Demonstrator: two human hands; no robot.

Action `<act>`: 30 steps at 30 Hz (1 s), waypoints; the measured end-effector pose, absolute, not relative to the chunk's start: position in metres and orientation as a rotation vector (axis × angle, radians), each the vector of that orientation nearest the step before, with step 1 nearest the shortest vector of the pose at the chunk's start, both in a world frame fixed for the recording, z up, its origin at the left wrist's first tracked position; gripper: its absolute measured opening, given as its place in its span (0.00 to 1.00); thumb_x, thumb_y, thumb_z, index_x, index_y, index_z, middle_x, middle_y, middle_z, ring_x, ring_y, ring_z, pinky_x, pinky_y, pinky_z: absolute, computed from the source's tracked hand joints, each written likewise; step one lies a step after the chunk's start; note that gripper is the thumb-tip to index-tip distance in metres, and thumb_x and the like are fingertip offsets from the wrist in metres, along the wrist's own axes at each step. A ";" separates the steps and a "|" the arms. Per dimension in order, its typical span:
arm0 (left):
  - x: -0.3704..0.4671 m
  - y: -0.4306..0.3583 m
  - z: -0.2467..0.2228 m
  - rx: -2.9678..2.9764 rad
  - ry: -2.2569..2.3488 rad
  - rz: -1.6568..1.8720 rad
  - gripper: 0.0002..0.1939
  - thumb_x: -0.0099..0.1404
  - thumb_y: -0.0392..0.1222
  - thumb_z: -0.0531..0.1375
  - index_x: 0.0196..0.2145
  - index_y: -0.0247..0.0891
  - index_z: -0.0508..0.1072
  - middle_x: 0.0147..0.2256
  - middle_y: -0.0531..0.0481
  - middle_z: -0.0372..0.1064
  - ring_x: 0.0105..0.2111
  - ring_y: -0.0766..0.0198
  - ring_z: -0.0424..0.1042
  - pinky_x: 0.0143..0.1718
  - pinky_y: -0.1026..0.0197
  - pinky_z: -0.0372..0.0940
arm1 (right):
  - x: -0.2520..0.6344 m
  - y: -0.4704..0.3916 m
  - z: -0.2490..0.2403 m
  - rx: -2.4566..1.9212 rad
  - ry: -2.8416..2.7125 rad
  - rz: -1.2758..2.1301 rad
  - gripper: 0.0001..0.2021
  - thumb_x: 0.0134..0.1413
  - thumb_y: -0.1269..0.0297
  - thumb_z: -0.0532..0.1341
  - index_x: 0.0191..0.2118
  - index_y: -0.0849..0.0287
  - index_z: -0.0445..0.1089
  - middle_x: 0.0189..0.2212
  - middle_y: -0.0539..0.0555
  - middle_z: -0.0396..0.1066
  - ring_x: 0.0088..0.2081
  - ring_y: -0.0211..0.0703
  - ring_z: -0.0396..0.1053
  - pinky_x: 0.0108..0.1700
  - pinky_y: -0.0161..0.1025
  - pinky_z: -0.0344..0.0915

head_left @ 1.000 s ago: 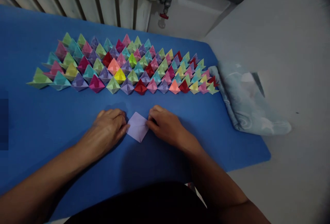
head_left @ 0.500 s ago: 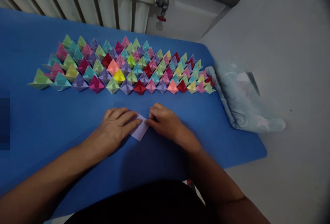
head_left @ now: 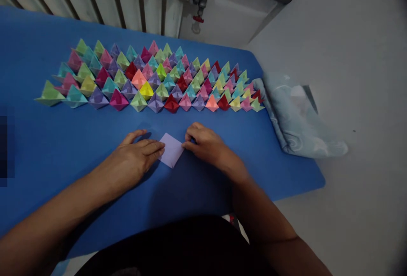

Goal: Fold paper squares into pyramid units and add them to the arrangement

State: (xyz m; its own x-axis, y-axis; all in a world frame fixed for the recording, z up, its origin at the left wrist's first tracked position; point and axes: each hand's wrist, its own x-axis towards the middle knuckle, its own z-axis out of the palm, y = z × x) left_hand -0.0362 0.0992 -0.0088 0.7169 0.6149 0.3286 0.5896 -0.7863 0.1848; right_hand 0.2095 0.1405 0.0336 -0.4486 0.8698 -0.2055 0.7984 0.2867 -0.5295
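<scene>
A small pale lilac square of folded paper [head_left: 172, 151] lies flat on the blue table, turned with a corner toward me. Resting at its left corner is my left hand [head_left: 135, 154], palm down with fingers stretched out, two fingertips touching the paper. My right hand [head_left: 205, 143] pinches the paper's right corner between thumb and curled fingers. Beyond both hands stand several rows of folded paper boats [head_left: 155, 103] in green, blue, purple, pink, red and yellow.
The blue table [head_left: 104, 140] reaches the wall on the far side. A folded light blue patterned cloth [head_left: 299, 127] lies at its right edge. Behind stand a white radiator [head_left: 127, 2] and a pipe valve with a red handle [head_left: 198, 19].
My left hand has slid left off the middle of the paper to its left corner, baring more of the sheet. My right hand stays at the right corner. The view has shifted slightly.
</scene>
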 end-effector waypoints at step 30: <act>-0.042 0.113 -0.003 2.814 0.924 0.579 0.12 0.74 0.42 0.52 0.45 0.44 0.76 0.46 0.50 0.79 0.44 0.62 0.77 0.54 0.52 0.62 | 0.199 0.136 0.031 -1.181 -2.735 0.812 0.16 0.58 0.80 0.55 0.45 0.57 0.74 0.41 0.54 0.73 0.43 0.44 0.64 0.50 0.43 0.57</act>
